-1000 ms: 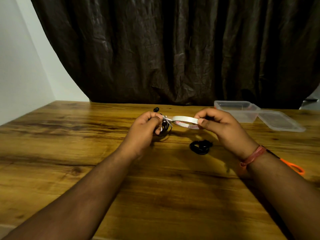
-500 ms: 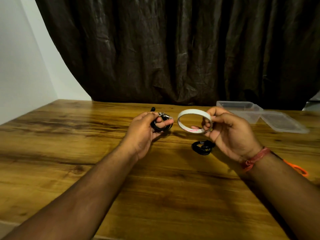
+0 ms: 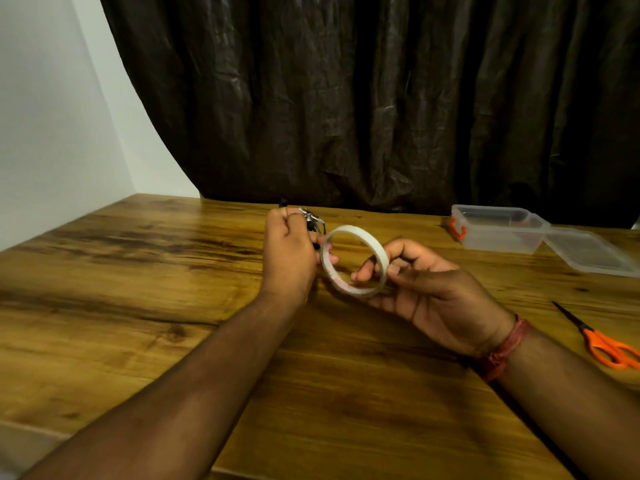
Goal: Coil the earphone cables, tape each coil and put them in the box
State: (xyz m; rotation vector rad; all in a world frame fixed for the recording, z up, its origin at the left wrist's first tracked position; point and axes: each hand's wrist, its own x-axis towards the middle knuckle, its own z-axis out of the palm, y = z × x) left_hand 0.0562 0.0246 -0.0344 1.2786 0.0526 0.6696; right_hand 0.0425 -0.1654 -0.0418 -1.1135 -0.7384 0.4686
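Our left hand (image 3: 289,252) grips the earphone coil (image 3: 311,221), mostly hidden behind our fingers. Our right hand (image 3: 424,292) holds the tape roll (image 3: 353,259).

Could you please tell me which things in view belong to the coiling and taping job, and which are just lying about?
Part of the job:
- earphone coil, gripped in the left hand
- tape roll, held by the right hand
- clear box and its lid
- orange scissors, probably for cutting tape

Just there:
- dark curtain
- wooden table
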